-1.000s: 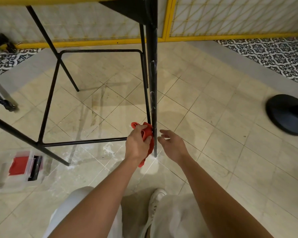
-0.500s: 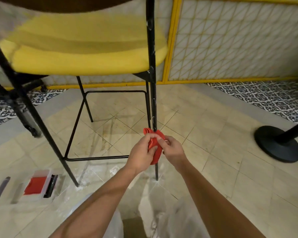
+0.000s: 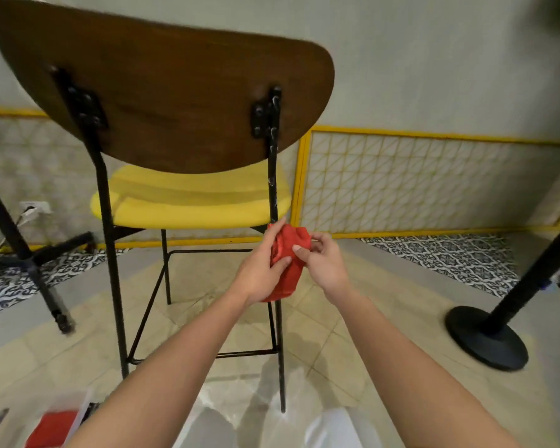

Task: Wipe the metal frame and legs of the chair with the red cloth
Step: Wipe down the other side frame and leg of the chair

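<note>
pale floor tiles spread under the chair (image 3: 162, 124). just beside its right rear leg (image 3: 274, 195), near the seat, the left hand (image 3: 261, 270) grips the red cloth (image 3: 290, 253) while the right hand (image 3: 322, 263) pinches it. soft, limp fabric; probably best bunched around the thin rod.

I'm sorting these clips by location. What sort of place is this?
Probably a café or small eatery, though that is a guess. It has a tall chair with a yellow seat and wooden back, black-and-white patterned floor tiles along the wall, and a yellow-framed lattice wall panel.
</note>
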The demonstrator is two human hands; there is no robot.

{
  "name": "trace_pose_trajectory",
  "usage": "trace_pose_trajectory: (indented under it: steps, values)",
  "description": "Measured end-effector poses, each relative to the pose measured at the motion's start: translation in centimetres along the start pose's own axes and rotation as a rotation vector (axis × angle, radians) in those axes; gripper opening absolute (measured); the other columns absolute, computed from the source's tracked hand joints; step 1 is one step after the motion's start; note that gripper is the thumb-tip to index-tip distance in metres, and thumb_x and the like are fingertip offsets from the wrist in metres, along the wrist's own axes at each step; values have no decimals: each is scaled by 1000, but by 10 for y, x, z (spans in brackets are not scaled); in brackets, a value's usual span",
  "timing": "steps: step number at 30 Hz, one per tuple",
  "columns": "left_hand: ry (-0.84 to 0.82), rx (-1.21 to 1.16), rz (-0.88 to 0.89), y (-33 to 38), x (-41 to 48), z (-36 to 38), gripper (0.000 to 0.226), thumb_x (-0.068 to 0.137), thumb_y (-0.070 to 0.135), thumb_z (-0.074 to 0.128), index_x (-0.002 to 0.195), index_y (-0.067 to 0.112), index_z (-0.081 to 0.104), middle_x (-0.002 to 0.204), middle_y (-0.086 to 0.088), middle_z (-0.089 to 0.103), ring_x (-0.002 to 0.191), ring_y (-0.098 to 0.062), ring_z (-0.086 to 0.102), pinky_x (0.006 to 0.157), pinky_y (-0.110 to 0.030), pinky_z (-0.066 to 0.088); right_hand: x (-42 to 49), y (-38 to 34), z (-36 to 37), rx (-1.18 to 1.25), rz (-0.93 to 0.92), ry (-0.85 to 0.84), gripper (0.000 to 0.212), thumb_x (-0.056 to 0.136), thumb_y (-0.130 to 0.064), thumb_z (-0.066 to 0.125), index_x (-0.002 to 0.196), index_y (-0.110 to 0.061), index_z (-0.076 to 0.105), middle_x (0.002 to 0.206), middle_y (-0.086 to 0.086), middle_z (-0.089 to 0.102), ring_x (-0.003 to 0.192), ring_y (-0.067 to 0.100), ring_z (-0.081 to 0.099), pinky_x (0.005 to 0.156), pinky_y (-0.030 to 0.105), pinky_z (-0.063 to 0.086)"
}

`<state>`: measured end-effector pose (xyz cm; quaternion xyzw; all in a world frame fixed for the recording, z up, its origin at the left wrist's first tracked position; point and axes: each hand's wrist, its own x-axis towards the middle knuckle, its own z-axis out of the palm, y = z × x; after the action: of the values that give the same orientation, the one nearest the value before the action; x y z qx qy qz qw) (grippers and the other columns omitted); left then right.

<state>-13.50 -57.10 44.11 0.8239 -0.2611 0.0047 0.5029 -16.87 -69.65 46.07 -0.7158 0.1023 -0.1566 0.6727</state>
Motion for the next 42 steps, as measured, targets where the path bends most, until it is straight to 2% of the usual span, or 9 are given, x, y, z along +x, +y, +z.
trace_pose_trajectory:
  steps: [4, 9, 15, 21, 24, 28, 32, 35, 42]
  values:
    - [66, -142, -24, 34, 13, -21, 79, 93, 35, 54, 149, 30, -2, 133, 4, 53, 120, -16, 53, 101, -39, 44, 2, -47, -2, -29, -124, 10, 24, 85, 6, 57, 101, -9, 50, 87, 1, 58, 80, 13, 56, 69, 18, 47]
    - [168, -162, 17, 86, 35, -59, 41, 88, 38, 60, 124, 21, 50, 107, 5, 62, 106, -18, 60, 90, -36, 49, 2, -108, 1, 37, -245, -36, 25, 89, 7, 52, 107, -10, 49, 101, 10, 62, 90, 16, 57, 77, 24, 48]
    - [304, -26, 147, 144, 45, -101, 21, 87, 36, 63, 98, 19, 60, 87, 9, 65, 79, -8, 58, 58, -10, 40, 6, -151, 7, -16, -510, 66, 40, 91, -7, 55, 120, -29, 41, 121, 3, 53, 95, 15, 60, 86, 41, 54]
    - [387, 163, 130, 173, 62, -115, 33, 76, 53, 67, 70, 23, 54, 66, 6, 61, 66, -14, 58, 57, -31, 43, -7, -147, 29, -215, -692, 184, 67, 81, -25, 63, 138, -31, 30, 136, -10, 30, 126, 6, 35, 104, 24, 39]
    - [285, 184, 136, 180, 70, -119, 33, 77, 55, 66, 72, 23, 60, 73, 5, 67, 73, -15, 64, 66, -34, 50, 1, -148, 36, -226, -595, 231, 72, 87, -23, 63, 146, -30, 23, 142, -6, 22, 119, -2, 31, 89, 3, 30]
    - [197, 172, 197, 179, 76, -130, 29, 89, 44, 57, 101, 22, 72, 96, 4, 73, 93, -9, 65, 79, -24, 48, 23, -158, 43, -161, -522, 328, 56, 93, -15, 52, 145, -26, 32, 140, 1, 31, 126, 13, 40, 97, 16, 32]
    - [411, 295, 200, 159, 85, -146, 32, 94, 39, 49, 120, 27, 64, 104, 3, 56, 106, -16, 52, 87, -29, 43, 46, -164, 47, -70, -494, 342, 50, 93, -10, 50, 139, -25, 35, 137, 0, 43, 126, 15, 44, 108, 30, 35]
    - [470, 350, 160, 142, 88, -151, 38, 93, 34, 52, 131, 26, 50, 115, 2, 48, 112, -16, 45, 87, -29, 43, 61, -169, 51, -21, -476, 378, 36, 89, -11, 56, 114, -33, 42, 116, -2, 57, 106, 20, 59, 94, 43, 49]
    - [534, 334, 220, 129, 97, -148, 41, 92, 26, 55, 130, 22, 40, 117, 3, 49, 111, -13, 47, 88, -30, 45, 80, -164, 67, -336, -590, 356, 15, 84, -5, 65, 97, -11, 61, 105, -6, 44, 84, -1, 45, 68, -6, 31]
